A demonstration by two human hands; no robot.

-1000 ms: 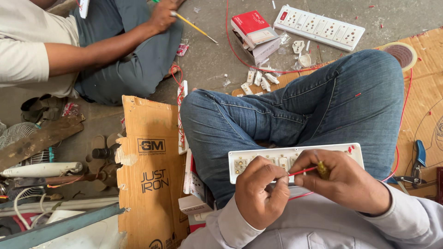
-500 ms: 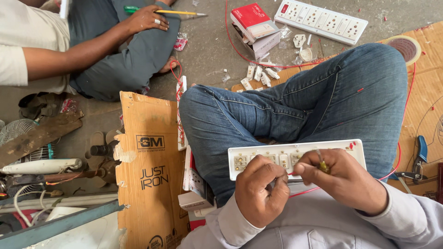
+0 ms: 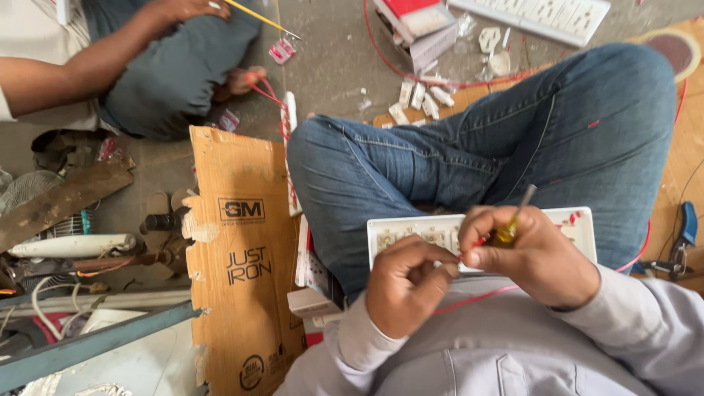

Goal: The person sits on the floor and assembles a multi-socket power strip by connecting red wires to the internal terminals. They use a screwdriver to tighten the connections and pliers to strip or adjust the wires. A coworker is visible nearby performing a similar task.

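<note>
i am sitting cross-legged on the concrete floor point(image 3: 330, 66), looking down at my lap; my legs in blue jeans point(image 3: 469, 147) fill most of the view. to my left a tall piece of brown cardboard point(image 3: 242, 257) lies flat on the floor, touching my knee. further left is a clutter of tools, cables and a grey metal bar point(image 3: 88, 345). at the top left another person sits in dark trousers, their hand point(image 3: 183, 9) holding a thin yellow-handled tool point(image 3: 257, 18).

across my thigh lies a long white switch board plate point(image 3: 433, 229), back side up, with small sockets showing. my left hand point(image 3: 407, 282) is curled into a loose fist just below the plate, its fingertips pinching a thin red wire point(image 3: 469, 299) that trails across my grey shirt. my right hand point(image 3: 539, 257) is closed around a small screwdriver point(image 3: 513, 220) with a yellow handle, its metal shaft pointing up and away over the plate. the two hands meet, thumb tips touching at the wire.

at the top of the view, on the floor beyond my knee, lie another white socket strip point(image 3: 543, 11), a red and white box point(image 3: 418, 18), and a scatter of small white switch parts point(image 3: 425, 95). a blue-handled tool point(image 3: 686, 224) lies on the wooden board at the far right.
</note>
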